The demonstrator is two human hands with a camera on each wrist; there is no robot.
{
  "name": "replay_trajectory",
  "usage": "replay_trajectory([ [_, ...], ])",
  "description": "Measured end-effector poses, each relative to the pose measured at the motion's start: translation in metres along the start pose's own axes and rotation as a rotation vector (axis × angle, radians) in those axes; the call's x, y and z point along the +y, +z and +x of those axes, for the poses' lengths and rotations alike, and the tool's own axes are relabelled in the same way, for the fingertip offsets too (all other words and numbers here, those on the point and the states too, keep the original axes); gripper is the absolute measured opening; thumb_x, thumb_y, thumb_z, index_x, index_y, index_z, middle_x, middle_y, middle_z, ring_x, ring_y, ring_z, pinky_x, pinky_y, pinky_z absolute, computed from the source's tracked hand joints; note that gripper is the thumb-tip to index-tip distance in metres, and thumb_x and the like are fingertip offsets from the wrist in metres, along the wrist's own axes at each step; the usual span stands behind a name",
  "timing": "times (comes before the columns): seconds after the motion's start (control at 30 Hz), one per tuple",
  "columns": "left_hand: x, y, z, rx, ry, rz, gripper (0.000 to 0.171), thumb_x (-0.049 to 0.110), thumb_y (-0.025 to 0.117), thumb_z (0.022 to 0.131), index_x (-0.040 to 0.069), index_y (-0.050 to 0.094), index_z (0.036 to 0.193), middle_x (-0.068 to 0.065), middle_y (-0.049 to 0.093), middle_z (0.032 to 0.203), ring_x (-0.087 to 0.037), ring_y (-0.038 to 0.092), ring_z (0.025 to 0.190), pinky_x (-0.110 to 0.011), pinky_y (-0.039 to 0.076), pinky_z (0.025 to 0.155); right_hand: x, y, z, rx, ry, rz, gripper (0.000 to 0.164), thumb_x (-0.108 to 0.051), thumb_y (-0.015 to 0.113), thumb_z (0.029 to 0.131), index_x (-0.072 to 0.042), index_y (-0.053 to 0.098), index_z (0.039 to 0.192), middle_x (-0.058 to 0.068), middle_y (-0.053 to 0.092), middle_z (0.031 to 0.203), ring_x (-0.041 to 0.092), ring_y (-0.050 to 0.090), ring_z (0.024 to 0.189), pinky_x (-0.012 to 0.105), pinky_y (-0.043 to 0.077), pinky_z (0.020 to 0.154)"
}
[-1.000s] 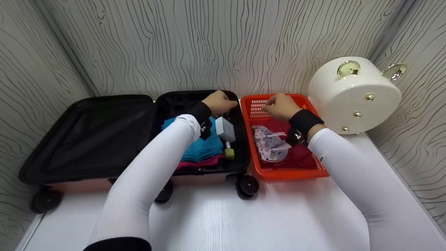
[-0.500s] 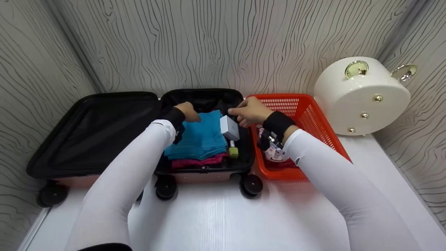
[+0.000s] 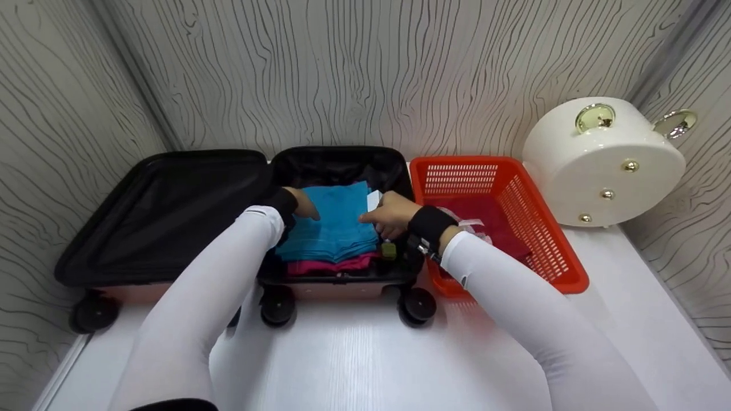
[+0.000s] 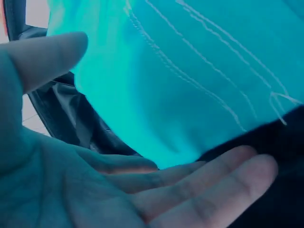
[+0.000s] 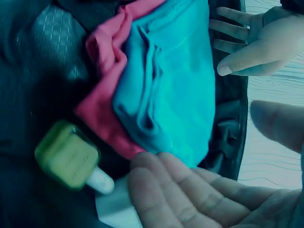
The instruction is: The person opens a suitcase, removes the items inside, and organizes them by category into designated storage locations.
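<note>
A folded blue garment (image 3: 337,220) lies on a pink one (image 3: 331,265) inside the black-lined suitcase half (image 3: 320,154). At the blue garment's left edge is my left hand (image 3: 304,204); in the left wrist view its fingers extend along the fabric edge, thumb apart. My right hand (image 3: 394,214) is at the right edge, over a small white box (image 3: 374,201) that it partly hides. In the right wrist view its fingers (image 5: 190,199) are extended and the thumb stands apart. Beside the box lies a small bottle (image 5: 69,154) with yellow-green contents and a white cap.
An orange-red basket (image 3: 548,228) with dark red cloth (image 3: 480,214) and a pale printed item (image 3: 474,225) stands right of the suitcase. A white round case (image 3: 599,165) with gold fittings is farther right. The suitcase's other half (image 3: 165,222) lies open at left.
My left hand has moved left from the suitcase's far right corner to the blue garment's left side. My right hand has come from over the basket to the garment's right side.
</note>
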State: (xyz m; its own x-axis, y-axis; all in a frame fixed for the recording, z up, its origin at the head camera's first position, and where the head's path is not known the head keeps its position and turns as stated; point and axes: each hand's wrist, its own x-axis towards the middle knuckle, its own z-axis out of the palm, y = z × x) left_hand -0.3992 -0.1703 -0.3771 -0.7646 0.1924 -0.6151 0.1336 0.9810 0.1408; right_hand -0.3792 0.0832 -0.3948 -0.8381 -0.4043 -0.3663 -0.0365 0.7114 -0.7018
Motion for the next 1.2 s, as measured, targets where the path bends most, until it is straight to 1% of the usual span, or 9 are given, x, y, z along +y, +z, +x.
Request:
replay_trajectory([
  [0.33,-0.007,0.012,0.014,-0.080,0.092,0.086,0.060,0.036,0.044,0.113,0.003,0.047,0.162,-0.024,0.037,0.173,-0.038,0.034,0.163,-0.044,0.029,0.134,0.002,0.018,0.015,-0.020,0.089,-0.037,0.060,-0.033,0.072,0.104,0.011,0.053,0.140,0.027,0.064,0.135,0.022,0.076,0.069,0.034,0.065,0.072],
  [0.47,-0.034,0.021,0.068,-0.077,0.185,0.218,0.039,0.028,0.043,0.112,0.001,0.070,0.120,-0.025,0.063,0.142,-0.036,0.060,0.133,-0.042,0.047,0.113,0.002,0.019,0.018,-0.085,0.094,-0.055,0.039,-0.032,0.069,0.106,0.004,0.060,0.120,0.019,0.071,0.102,0.014,0.070,0.059,0.031,0.064,0.067],
  [0.57,-0.059,0.030,0.126,-0.051,0.259,0.445,0.029,0.017,0.044,0.108,0.005,0.055,0.083,-0.020,0.064,0.102,-0.034,0.059,0.097,-0.042,0.047,0.088,0.002,0.020,0.020,-0.119,0.090,-0.054,0.027,-0.028,0.067,0.108,-0.002,0.059,0.100,0.010,0.067,0.074,0.012,0.068,0.056,0.028,0.062,0.062],
  [0.73,-0.102,0.045,0.224,-0.037,0.375,0.759,0.029,0.011,0.049,0.100,0.012,0.049,0.071,-0.007,0.052,0.079,-0.026,0.045,0.072,-0.037,0.036,0.067,0.000,0.022,0.024,-0.133,0.094,0.000,0.020,-0.021,0.065,0.108,-0.007,0.054,0.098,0.006,0.064,0.080,0.011,0.067,0.056,0.024,0.058,0.059],
  [0.8,-0.121,0.048,0.261,-0.034,0.413,0.782,0.034,0.019,0.050,0.103,0.018,0.048,0.069,-0.001,0.049,0.077,-0.020,0.040,0.069,-0.034,0.032,0.065,-0.002,0.024,0.025,-0.136,0.096,0.032,0.018,-0.019,0.065,0.109,-0.006,0.055,0.102,0.007,0.062,0.087,0.012,0.067,0.057,0.025,0.059,0.060],
  [0.87,-0.129,0.047,0.275,-0.037,0.393,0.738,0.041,0.032,0.048,0.107,0.021,0.048,0.068,0.002,0.049,0.075,-0.018,0.040,0.067,-0.033,0.032,0.063,-0.005,0.026,0.026,-0.141,0.098,0.051,0.018,-0.018,0.064,0.109,-0.002,0.058,0.109,0.008,0.062,0.088,0.012,0.067,0.058,0.024,0.060,0.059],
  [0.97,-0.122,0.041,0.253,-0.025,0.288,0.572,0.055,0.054,0.048,0.107,0.022,0.051,0.062,0.004,0.051,0.068,-0.018,0.047,0.065,-0.033,0.039,0.063,-0.008,0.030,0.029,-0.157,0.103,0.054,0.036,-0.018,0.064,0.109,0.007,0.055,0.134,0.009,0.062,0.088,0.012,0.067,0.058,0.022,0.059,0.057],
  [1.07,-0.087,0.028,0.176,0.027,0.132,0.363,0.054,0.056,0.063,0.101,0.012,0.065,0.070,-0.003,0.061,0.076,-0.021,0.060,0.075,-0.032,0.053,0.073,-0.009,0.034,0.032,-0.180,0.110,0.053,0.060,-0.016,0.061,0.110,0.008,0.037,0.159,0.013,0.063,0.094,0.012,0.067,0.060,0.022,0.059,0.056],
  [1.2,-0.037,0.013,0.065,0.181,-0.060,-0.085,0.053,0.037,0.082,0.091,-0.008,0.072,0.118,-0.018,0.071,0.118,-0.028,0.068,0.107,-0.035,0.059,0.098,-0.007,0.036,0.034,-0.185,0.114,0.051,0.073,-0.012,0.059,0.110,0.003,0.020,0.170,0.018,0.062,0.110,0.012,0.068,0.061,0.022,0.059,0.058],
])
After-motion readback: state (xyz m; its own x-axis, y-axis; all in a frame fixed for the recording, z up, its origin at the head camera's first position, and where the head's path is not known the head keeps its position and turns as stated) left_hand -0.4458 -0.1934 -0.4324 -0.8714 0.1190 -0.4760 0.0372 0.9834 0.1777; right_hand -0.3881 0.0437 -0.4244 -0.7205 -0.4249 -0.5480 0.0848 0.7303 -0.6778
